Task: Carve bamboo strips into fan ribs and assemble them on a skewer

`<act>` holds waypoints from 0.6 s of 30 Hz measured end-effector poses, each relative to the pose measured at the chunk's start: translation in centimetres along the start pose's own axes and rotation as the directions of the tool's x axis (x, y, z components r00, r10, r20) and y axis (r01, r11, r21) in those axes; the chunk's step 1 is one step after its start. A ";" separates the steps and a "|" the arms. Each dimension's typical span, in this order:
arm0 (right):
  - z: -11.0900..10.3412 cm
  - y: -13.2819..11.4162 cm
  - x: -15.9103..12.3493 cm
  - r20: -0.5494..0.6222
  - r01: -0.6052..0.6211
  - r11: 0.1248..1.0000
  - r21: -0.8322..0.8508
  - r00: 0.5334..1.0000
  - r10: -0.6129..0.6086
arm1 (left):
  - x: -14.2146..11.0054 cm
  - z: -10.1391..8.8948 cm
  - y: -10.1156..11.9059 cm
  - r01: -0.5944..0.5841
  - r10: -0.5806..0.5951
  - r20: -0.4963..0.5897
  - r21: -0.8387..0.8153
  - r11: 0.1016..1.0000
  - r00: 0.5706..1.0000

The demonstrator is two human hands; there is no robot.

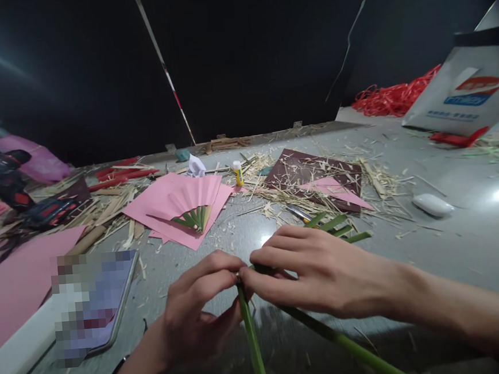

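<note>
Green bamboo strips (253,342) run from between my hands down toward me, and more strip ends (336,226) poke out beyond my right hand. My left hand (200,297) pinches the strips where they come together. Against its fingertips, my right hand (314,268) grips the same spot from the other side, palm down. The joint itself is mostly covered by my fingers. Just past my right hand lies a utility knife (295,211), partly hidden. A pink paper fan (185,200) with green ribs rests on pink paper (176,239).
A glue stick (238,174) stands amid bamboo shavings. Behind lies a dark brown sheet (300,168). At left are a phone (124,295) and a power drill (7,177). To the right sit a white mouse-shaped object (432,205), a white bag (454,101) and red plastic string (393,99).
</note>
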State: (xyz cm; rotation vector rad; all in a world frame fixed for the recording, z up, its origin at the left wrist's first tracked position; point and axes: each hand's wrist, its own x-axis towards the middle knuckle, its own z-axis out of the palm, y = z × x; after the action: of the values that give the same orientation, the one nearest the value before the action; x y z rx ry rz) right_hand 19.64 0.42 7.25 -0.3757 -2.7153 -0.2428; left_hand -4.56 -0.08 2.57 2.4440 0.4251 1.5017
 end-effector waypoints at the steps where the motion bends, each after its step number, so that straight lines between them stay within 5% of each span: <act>1: 0.1 0.1 0.0 -0.004 -0.005 1.000 -0.006 1.000 0.005 | 0.0 0.1 -0.2 0.012 -0.012 0.007 -0.024 1.000 1.000; 5: 1.2 0.1 -0.1 0.017 -0.022 0.999 -0.024 1.000 0.023 | -0.6 0.6 -1.0 0.076 -0.076 0.020 -0.035 0.996 0.997; 10: 3.0 -0.3 -0.9 0.144 0.016 1.000 0.000 0.990 -0.016 | -1.9 1.9 -1.9 0.064 -0.063 0.247 0.004 0.998 0.967; 14: 2.3 0.3 -0.6 0.010 -0.146 0.989 -0.021 0.989 0.146 | -1.7 2.1 -2.3 0.207 -0.210 -0.025 -0.085 0.975 0.977; 18: 2.0 0.7 0.6 -0.176 -0.151 0.981 -0.122 0.976 0.128 | -1.8 1.9 -1.9 0.254 -0.271 -0.222 -0.103 0.962 0.937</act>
State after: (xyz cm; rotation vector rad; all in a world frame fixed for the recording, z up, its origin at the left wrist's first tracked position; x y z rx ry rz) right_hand 18.59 1.67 5.78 -0.5563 -2.5013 -0.4004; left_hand -3.88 0.93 -0.47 2.0633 0.6993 1.6587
